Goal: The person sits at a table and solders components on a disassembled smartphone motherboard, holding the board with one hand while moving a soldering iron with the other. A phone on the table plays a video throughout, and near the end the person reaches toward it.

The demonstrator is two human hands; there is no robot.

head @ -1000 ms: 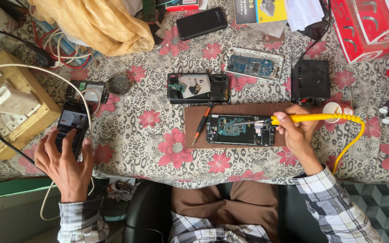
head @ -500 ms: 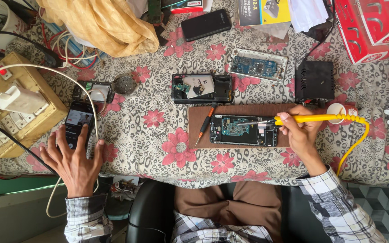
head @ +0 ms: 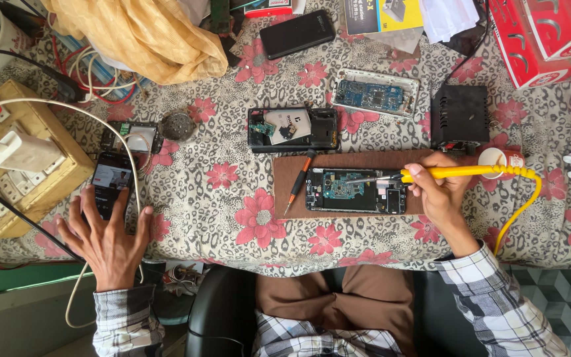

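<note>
Flowered, leopard-spotted cloth covers the desk (head: 186, 198) seen from the head camera, crowded with phone parts and cables. At the centre, a brown wooden board (head: 285, 175) carries an opened smartphone (head: 357, 190) with its circuit board bared; an orange-tipped screwdriver (head: 297, 182) lies slanted across the board's 9 o'clock edge. The right hand (head: 441, 195) is closed in a pen grip around a yellow soldering iron (head: 460, 172), whose metal tip reaches toward 9 o'clock over the phone's circuit board; whether it touches I cannot tell. Its yellow cord (head: 520, 205) loops away to 3 o'clock. The left hand (head: 107, 241) lies open and flat, fingers spread, holding nothing, its fingertips on a lit smartphone (head: 112, 185) at 9 o'clock, beside a wooden socket box (head: 41, 178) with a white charger (head: 18, 151). At 12 o'clock from the board lie another opened phone (head: 292, 129), a bare phone frame (head: 377, 96) and a black box (head: 458, 119). With one hand and perhaps some attention on the lit screen, I judge the iron's tip could wander and scorch neighbouring components, or linger and overheat a pad. The trailing cord could also snag and tug the iron.
</note>
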